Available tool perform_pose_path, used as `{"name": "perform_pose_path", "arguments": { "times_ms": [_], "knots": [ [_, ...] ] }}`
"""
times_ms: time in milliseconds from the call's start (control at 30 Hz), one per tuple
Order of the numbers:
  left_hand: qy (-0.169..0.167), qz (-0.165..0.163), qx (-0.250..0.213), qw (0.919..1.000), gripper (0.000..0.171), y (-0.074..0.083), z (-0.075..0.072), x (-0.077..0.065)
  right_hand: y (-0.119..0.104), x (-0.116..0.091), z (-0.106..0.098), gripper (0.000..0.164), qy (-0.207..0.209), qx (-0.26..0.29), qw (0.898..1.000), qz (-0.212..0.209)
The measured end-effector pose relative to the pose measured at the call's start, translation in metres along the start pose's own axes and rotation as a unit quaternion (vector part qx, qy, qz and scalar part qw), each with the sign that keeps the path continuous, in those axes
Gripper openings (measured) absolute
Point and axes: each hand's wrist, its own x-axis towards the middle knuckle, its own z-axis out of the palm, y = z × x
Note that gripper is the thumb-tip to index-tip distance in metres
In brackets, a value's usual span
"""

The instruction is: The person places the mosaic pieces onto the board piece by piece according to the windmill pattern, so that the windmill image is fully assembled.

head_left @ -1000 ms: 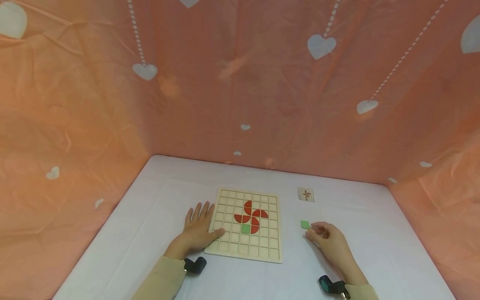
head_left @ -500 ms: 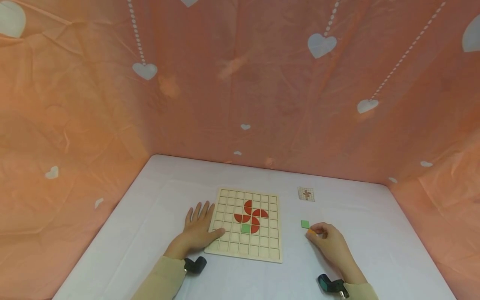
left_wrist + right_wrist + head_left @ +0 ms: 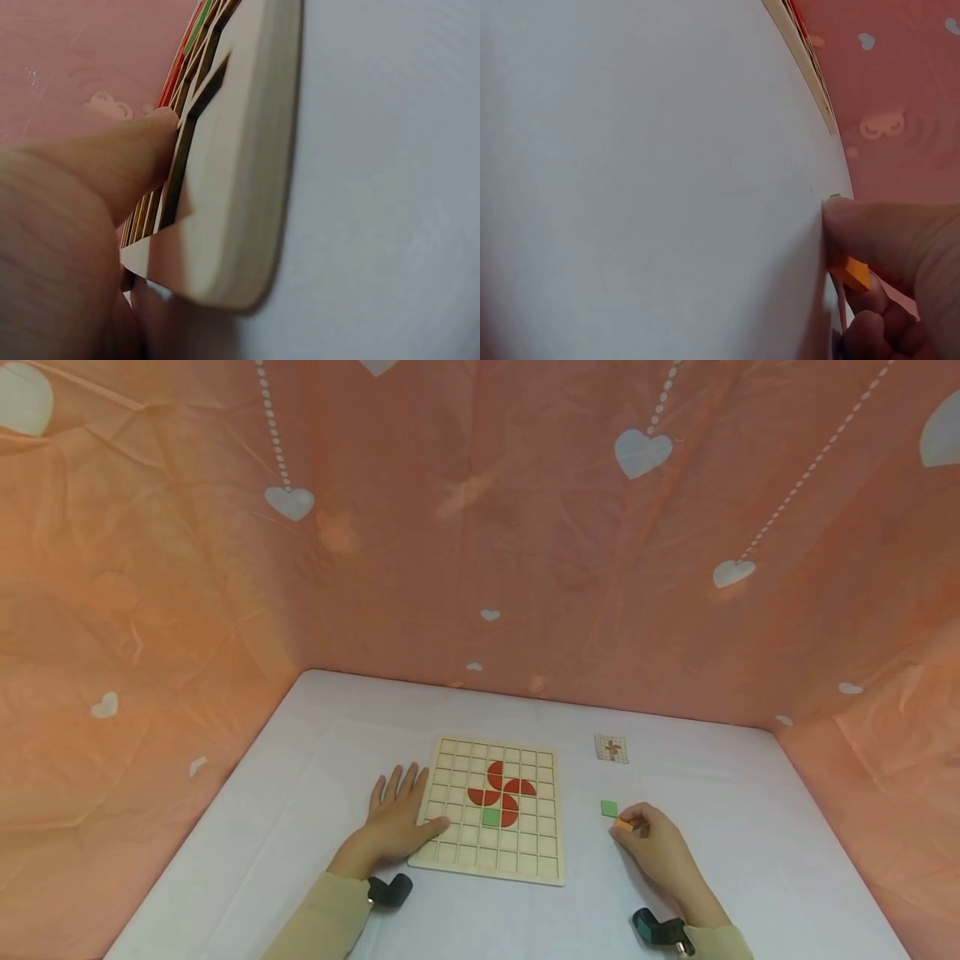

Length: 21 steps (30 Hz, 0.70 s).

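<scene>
A wooden grid board [image 3: 468, 858] lies on the white table, with red rounded pieces [image 3: 519, 787] set in a pinwheel and one green square tile [image 3: 491, 817] below them. My left hand [image 3: 399, 827] rests at the board's left edge, fingers spread, its thumb lying over the rim; the left wrist view shows the thumb [image 3: 127, 161] on the board's surface. To the right of the board, my right hand [image 3: 660, 847] pinches a small orange piece [image 3: 852, 273] between thumb and fingers, low over the table. Just beyond those fingertips lies a loose green square tile [image 3: 609, 808].
A small pattern card [image 3: 612, 748] showing a pinwheel on a grid lies at the back right. Orange-pink cloth [image 3: 480, 527] with white hearts walls the table [image 3: 360, 710] at the back and sides. Black wrist cameras [image 3: 390, 891] sit on both wrists.
An orange piece has come into sight between my right thumb and fingers, which showed no such colour a second ago. The left hand, board and card stay put.
</scene>
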Motion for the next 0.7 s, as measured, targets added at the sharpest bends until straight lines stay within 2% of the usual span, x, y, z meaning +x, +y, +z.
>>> {"name": "perform_pose_path", "arguments": {
  "times_ms": [500, 700],
  "knots": [
    [0.005, 0.006, -0.006, 1.0, 0.093, 0.0, 0.001, 0.0, -0.011, 0.0, 0.007, 0.022, -0.007, 0.009, 1.0, -0.029],
    [0.006, 0.004, -0.003, 1.0, 0.093, -0.001, 0.002, 0.0, -0.016, 0.003, 0.013, 0.018, -0.012, 0.0, 0.998, -0.056]
  ]
}}
